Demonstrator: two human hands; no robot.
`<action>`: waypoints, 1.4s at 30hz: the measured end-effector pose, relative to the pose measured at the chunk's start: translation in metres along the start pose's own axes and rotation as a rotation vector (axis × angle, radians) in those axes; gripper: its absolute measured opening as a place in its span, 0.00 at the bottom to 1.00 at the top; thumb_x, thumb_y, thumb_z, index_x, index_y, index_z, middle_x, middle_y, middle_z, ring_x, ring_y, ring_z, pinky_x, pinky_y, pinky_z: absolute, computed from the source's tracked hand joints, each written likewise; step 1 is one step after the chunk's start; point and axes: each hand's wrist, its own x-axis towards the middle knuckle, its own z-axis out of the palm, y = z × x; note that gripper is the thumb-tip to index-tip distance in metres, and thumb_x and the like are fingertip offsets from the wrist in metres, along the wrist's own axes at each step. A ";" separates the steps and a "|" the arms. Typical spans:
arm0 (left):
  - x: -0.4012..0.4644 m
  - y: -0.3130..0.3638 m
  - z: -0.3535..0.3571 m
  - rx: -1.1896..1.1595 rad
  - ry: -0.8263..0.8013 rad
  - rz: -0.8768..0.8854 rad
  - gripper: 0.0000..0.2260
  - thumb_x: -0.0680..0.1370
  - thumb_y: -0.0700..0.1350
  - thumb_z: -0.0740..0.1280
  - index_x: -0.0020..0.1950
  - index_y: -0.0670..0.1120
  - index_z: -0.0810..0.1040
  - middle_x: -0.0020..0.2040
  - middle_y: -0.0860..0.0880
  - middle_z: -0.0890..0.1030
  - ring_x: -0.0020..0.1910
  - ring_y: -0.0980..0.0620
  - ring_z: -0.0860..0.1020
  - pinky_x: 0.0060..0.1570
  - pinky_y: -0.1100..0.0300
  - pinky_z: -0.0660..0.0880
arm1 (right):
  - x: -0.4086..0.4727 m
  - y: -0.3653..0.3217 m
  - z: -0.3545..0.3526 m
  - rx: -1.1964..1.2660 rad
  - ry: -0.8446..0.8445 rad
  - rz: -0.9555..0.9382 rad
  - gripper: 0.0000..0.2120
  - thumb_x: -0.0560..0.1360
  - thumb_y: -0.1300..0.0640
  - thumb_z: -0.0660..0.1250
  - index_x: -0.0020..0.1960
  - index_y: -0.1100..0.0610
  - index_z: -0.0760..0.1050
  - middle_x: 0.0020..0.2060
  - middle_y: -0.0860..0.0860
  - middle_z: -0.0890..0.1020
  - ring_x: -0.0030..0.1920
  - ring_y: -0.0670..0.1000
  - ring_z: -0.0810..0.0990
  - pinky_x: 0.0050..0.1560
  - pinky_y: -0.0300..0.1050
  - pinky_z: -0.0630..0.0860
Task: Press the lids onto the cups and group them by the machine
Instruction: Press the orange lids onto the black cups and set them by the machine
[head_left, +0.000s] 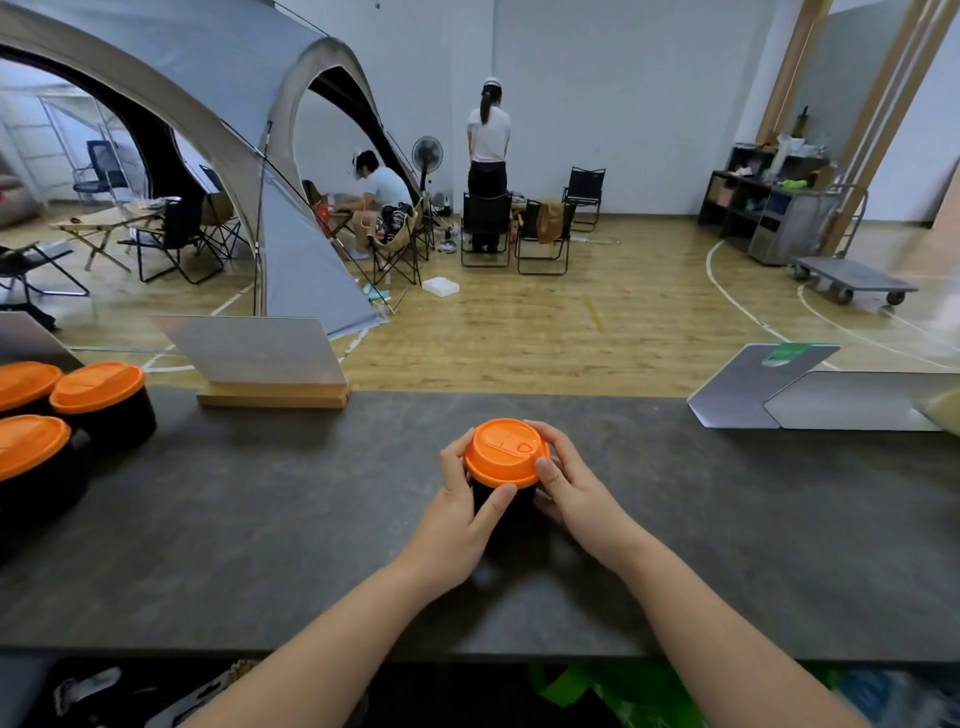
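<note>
Both hands are on it at mid-counter: the left hand (464, 512) and right hand (569, 486) clasp the black paper cup (501, 500) from either side, thumbs set against the rim of its round orange plastic lid (505, 451). The cup stands upright on the dark grey counter (260, 519). Three more orange-lidded black cups (101, 402) sit grouped at the far left edge.

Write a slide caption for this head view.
Both hands, left and right, grip a black cup under its orange lid.
</note>
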 end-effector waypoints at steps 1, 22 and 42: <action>0.000 0.001 -0.001 0.003 -0.006 0.000 0.28 0.81 0.53 0.63 0.70 0.63 0.46 0.65 0.61 0.65 0.59 0.72 0.69 0.53 0.80 0.64 | 0.000 -0.001 0.000 -0.013 0.004 0.002 0.18 0.79 0.46 0.59 0.68 0.39 0.65 0.61 0.41 0.77 0.61 0.42 0.77 0.57 0.40 0.76; 0.024 0.001 -0.028 -0.044 -0.320 -0.026 0.24 0.83 0.59 0.51 0.78 0.65 0.46 0.76 0.59 0.57 0.75 0.57 0.59 0.76 0.53 0.58 | 0.014 -0.012 -0.023 -0.408 -0.218 0.064 0.38 0.68 0.31 0.65 0.71 0.33 0.48 0.70 0.45 0.65 0.68 0.47 0.69 0.71 0.49 0.67; 0.017 0.012 0.040 -0.304 0.420 -0.016 0.18 0.79 0.55 0.47 0.65 0.60 0.70 0.57 0.64 0.75 0.56 0.68 0.74 0.55 0.68 0.72 | 0.008 0.008 0.032 -0.233 0.492 -0.106 0.17 0.79 0.45 0.45 0.59 0.37 0.70 0.52 0.37 0.78 0.55 0.42 0.78 0.61 0.48 0.74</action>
